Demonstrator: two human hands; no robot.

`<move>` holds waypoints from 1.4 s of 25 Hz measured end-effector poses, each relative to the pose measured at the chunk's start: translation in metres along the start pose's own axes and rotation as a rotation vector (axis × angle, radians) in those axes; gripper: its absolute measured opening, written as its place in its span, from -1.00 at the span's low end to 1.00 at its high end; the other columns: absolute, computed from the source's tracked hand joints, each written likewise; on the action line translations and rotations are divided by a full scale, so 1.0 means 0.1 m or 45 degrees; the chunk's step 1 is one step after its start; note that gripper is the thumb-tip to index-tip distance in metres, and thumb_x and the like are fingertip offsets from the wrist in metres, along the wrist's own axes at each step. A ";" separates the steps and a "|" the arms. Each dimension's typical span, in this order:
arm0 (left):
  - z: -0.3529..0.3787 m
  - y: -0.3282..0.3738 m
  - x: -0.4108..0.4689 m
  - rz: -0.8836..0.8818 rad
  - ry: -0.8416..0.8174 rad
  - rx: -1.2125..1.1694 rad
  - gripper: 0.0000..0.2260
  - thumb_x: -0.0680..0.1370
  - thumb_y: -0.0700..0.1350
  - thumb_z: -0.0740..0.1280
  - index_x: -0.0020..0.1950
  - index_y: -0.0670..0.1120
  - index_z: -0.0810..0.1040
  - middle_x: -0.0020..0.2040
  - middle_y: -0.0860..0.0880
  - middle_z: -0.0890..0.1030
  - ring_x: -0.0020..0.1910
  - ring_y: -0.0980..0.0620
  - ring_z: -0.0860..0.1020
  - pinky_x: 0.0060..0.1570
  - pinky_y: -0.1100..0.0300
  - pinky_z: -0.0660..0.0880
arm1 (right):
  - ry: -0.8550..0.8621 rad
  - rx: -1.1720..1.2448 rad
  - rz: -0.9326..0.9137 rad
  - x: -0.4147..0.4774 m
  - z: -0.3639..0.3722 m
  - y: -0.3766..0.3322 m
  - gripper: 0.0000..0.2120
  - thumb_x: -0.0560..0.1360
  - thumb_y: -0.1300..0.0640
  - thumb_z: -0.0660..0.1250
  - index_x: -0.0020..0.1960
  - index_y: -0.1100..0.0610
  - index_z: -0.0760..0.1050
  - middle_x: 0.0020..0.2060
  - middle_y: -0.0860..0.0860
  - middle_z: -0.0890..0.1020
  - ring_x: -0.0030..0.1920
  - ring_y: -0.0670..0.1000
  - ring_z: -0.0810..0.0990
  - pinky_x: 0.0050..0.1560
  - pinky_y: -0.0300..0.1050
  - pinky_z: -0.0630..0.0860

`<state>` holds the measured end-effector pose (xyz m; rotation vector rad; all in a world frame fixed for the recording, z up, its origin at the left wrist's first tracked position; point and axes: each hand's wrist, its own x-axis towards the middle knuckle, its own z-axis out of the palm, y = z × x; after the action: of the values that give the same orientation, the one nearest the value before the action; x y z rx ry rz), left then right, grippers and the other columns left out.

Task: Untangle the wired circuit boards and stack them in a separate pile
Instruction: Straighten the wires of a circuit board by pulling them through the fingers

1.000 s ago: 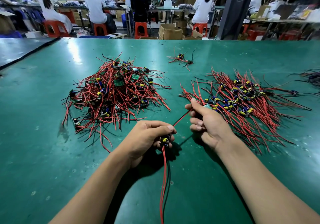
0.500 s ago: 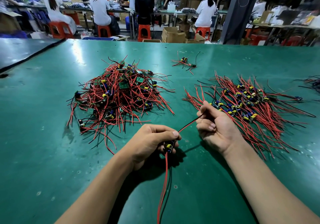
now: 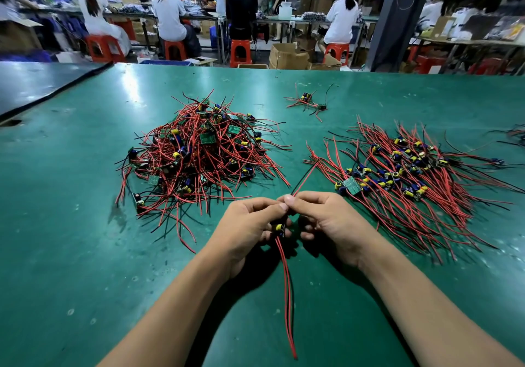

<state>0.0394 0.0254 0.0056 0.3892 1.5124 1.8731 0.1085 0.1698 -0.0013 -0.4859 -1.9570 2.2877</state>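
Wired circuit board [image 3: 279, 228] at frame centre, freed but unstacked, is pinched in the left hand [image 3: 250, 224] while the right hand [image 3: 329, 221] pinches its wires; the sorted pile [image 3: 412, 173] at right is sizeable, and the tangled heap [image 3: 199, 153] centre-left looks equally large.

Left hand [image 3: 247, 227] fingers cover most of the held board [image 3: 281, 234], only a yellow cap [image 3: 279, 227] shows. Far-right wire bundle [image 3: 515, 135] cut by frame edge. Tangled pile [image 3: 199, 153] buries lower boards. Background workers [image 3: 169, 11] blurred.
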 end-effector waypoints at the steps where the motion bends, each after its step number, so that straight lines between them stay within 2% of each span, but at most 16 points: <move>1: 0.00 -0.01 0.00 0.007 0.000 0.022 -0.93 0.53 -0.29 0.36 -0.09 -0.26 0.63 -0.29 -0.17 0.62 -0.44 0.01 0.57 -0.38 0.27 0.52 | 0.042 0.004 -0.010 0.01 0.00 0.00 -0.76 0.51 0.09 0.44 -0.05 0.30 0.64 -0.39 0.02 0.52 -0.50 -0.11 0.34 -0.55 -0.33 0.26; 3: 0.00 -0.01 0.01 0.029 -0.019 0.127 -0.94 0.52 -0.29 0.38 -0.13 -0.25 0.62 -0.31 -0.16 0.61 -0.47 0.03 0.55 -0.45 0.32 0.45 | 0.123 0.046 -0.039 0.02 -0.01 -0.01 -0.85 0.52 0.14 0.43 -0.11 0.23 0.68 -0.42 -0.03 0.47 -0.51 -0.12 0.27 -0.58 -0.32 0.24; 7: -0.02 -0.03 0.02 0.031 -0.118 0.318 -0.92 0.50 -0.25 0.43 -0.20 -0.19 0.62 -0.39 -0.07 0.56 -0.50 0.09 0.48 -0.50 0.33 0.39 | 0.248 0.089 -0.099 0.03 -0.03 0.00 -0.85 0.55 0.18 0.39 -0.14 0.23 0.67 -0.47 -0.07 0.42 -0.57 -0.13 0.25 -0.60 -0.31 0.22; 11: -0.01 -0.03 0.04 0.048 -0.184 0.461 -0.93 0.47 -0.22 0.46 -0.22 -0.17 0.66 -0.45 0.01 0.53 -0.51 0.14 0.40 -0.46 0.32 0.39 | 0.401 0.216 -0.133 0.10 -0.08 -0.04 -0.85 0.58 0.21 0.36 -0.10 0.27 0.63 -0.48 -0.10 0.48 -0.56 -0.14 0.23 -0.60 -0.32 0.20; 15: -0.01 -0.02 0.02 0.039 -0.245 0.552 -0.91 0.48 -0.18 0.46 -0.22 -0.14 0.69 -0.41 0.00 0.56 -0.46 0.10 0.41 -0.40 0.26 0.35 | 0.535 0.359 -0.146 0.13 -0.16 -0.08 -0.82 0.60 0.19 0.33 -0.12 0.27 0.59 -0.50 -0.11 0.51 -0.57 -0.15 0.23 -0.60 -0.33 0.19; 19: -0.01 -0.03 0.01 0.039 -0.249 0.531 -0.91 0.48 -0.18 0.46 -0.22 -0.14 0.68 -0.39 -0.05 0.56 -0.39 0.01 0.42 -0.36 0.21 0.34 | 0.499 0.676 0.021 0.15 -0.20 -0.14 -0.69 0.59 0.14 0.32 -0.31 0.21 0.53 -0.49 -0.05 0.37 -0.65 -0.15 0.19 -0.65 -0.32 0.15; 22: -0.01 -0.02 0.01 0.042 -0.263 0.538 -0.91 0.48 -0.19 0.46 -0.23 -0.13 0.69 -0.39 -0.04 0.57 -0.40 0.03 0.42 -0.36 0.21 0.36 | 0.456 0.875 0.086 0.16 -0.24 -0.15 -0.59 0.57 0.17 0.32 -0.45 0.19 0.50 -0.44 -0.01 0.35 -0.67 -0.15 0.17 -0.68 -0.32 0.16; 26: -0.01 -0.03 0.00 0.029 -0.235 0.469 -0.91 0.50 -0.21 0.44 -0.21 -0.14 0.67 -0.39 -0.05 0.59 -0.45 0.07 0.50 -0.43 0.33 0.39 | 0.522 0.488 -0.058 0.13 -0.23 -0.10 -0.70 0.58 0.05 0.36 -0.22 0.24 0.60 -0.38 -0.02 0.39 -0.59 -0.14 0.20 -0.61 -0.31 0.21; 28: 0.00 -0.03 0.01 0.007 -0.175 0.312 -0.85 0.57 -0.15 0.36 -0.12 -0.19 0.65 -0.33 -0.09 0.63 -0.42 0.05 0.58 -0.44 0.34 0.45 | 0.567 0.350 -0.102 0.14 -0.24 -0.09 -0.64 0.56 -0.06 0.37 -0.13 0.25 0.63 -0.30 0.00 0.46 -0.55 -0.12 0.23 -0.57 -0.27 0.26; 31: 0.00 0.02 0.03 -0.102 -0.068 -0.011 -0.61 0.66 0.03 0.16 0.05 -0.27 0.60 -0.16 -0.22 0.68 -0.30 -0.05 0.66 -0.36 0.22 0.58 | 0.610 0.300 -0.093 0.15 -0.27 -0.10 -0.53 0.53 -0.20 0.36 -0.11 0.25 0.67 -0.26 0.02 0.50 -0.54 -0.11 0.28 -0.55 -0.24 0.35; 35: -0.02 0.08 0.05 -0.163 -0.049 -0.198 -0.44 0.65 0.17 0.02 0.20 -0.29 0.52 0.04 -0.29 0.66 -0.14 -0.14 0.67 -0.18 0.04 0.65 | 0.600 0.168 -0.079 0.15 -0.28 -0.08 -0.52 0.52 -0.25 0.35 -0.11 0.18 0.69 -0.24 0.01 0.52 -0.54 -0.10 0.33 -0.48 -0.19 0.39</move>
<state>0.0319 0.0269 0.0116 0.2494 1.3241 1.8563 0.1020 0.2018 -0.0001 -0.8441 -1.5617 2.0109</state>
